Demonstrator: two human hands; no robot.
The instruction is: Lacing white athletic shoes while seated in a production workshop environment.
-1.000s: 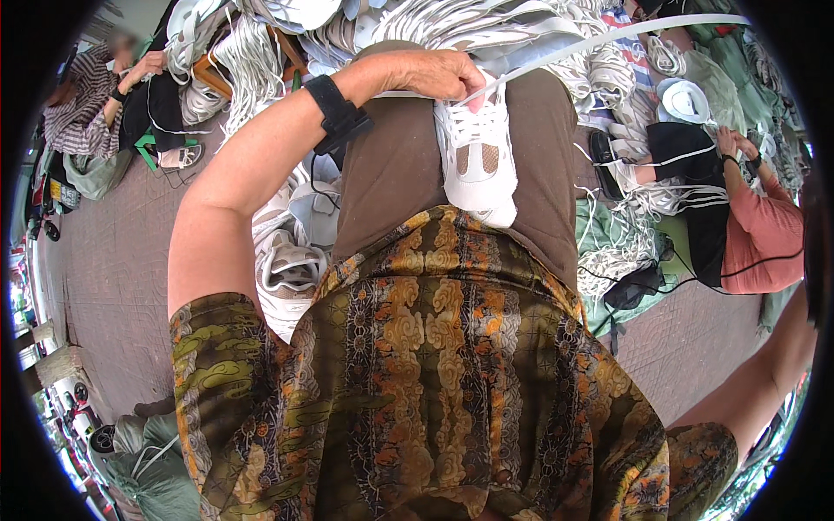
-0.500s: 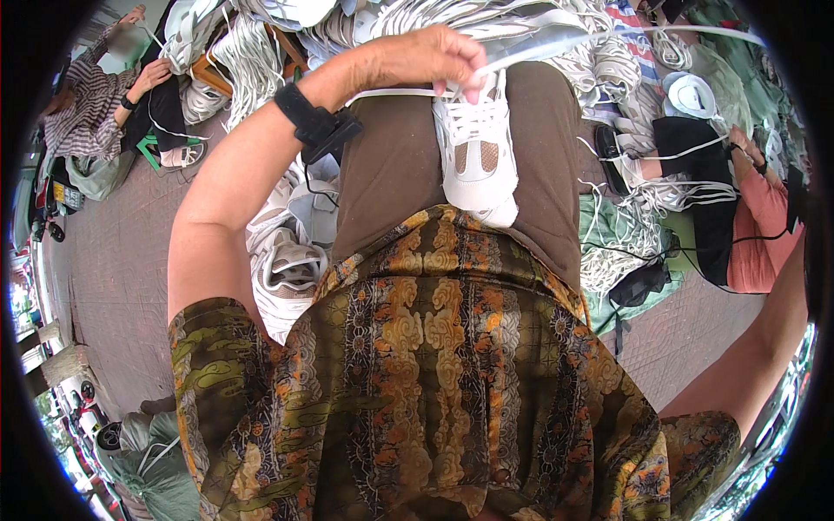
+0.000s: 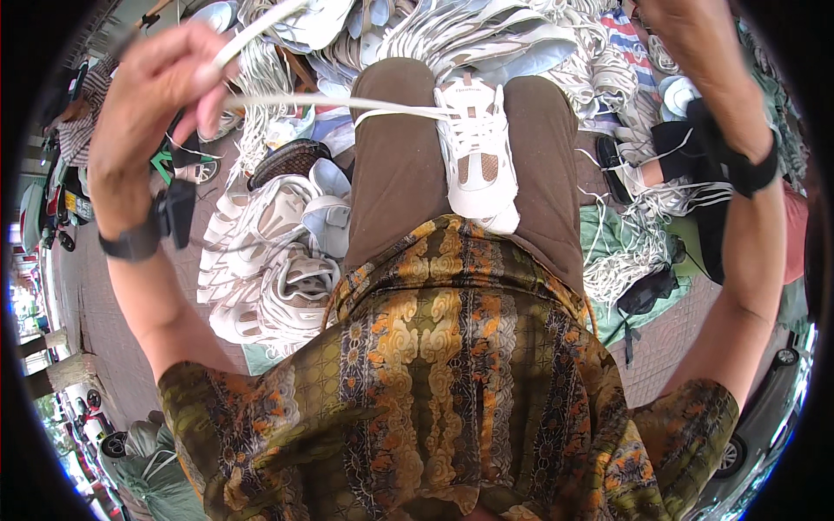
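A white sneaker (image 3: pixel 476 178) with tan mesh patches rests between my thighs, its toe toward me. A white shoelace (image 3: pixel 313 102) runs from its eyelets out to the left. My left hand (image 3: pixel 169 82), slightly blurred, is raised at the upper left with its fingers closed on the lace. Another stretch of white lace rises from that hand toward the top edge. My right hand (image 3: pixel 682 19) is at the upper right, cut off by the top edge, so its fingers are hidden.
Stacked shoe uppers (image 3: pixel 482 39) lie beyond my knees. More white-and-tan shoes (image 3: pixel 261 260) are piled by my left leg. A bundle of laces (image 3: pixel 625 256) lies on green cloth at my right. Other people sit close on both sides.
My left hand has swung from above the sneaker to the upper left, drawing lace with it. My right hand has come into view at the upper right.
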